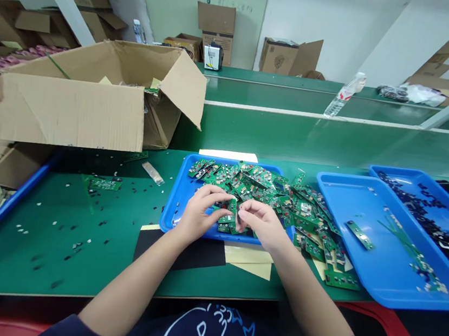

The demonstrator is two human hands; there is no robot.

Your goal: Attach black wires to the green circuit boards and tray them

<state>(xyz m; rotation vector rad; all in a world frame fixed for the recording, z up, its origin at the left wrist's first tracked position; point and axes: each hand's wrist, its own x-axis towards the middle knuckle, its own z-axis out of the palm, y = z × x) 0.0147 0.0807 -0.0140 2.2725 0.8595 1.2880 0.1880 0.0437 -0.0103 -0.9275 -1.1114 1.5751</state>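
Over the heap of green circuit boards, my left hand [199,215] pinches one upright circuit board [233,207] between thumb and fingers. My right hand [262,224] is closed in a pinch at that board's right edge. A thin dark sliver shows at its fingertips, too small to name. Beneath both hands lies a blue tray [174,194] full of loose circuit boards [259,186], which spill over its right side onto the green table.
To the right are a blue tray [359,272] with a few boards and another holding small black parts [420,208]. A large open cardboard box [71,111] stands at left. A water bottle [343,95] is behind. Small bits [75,246] litter the green table [114,263].
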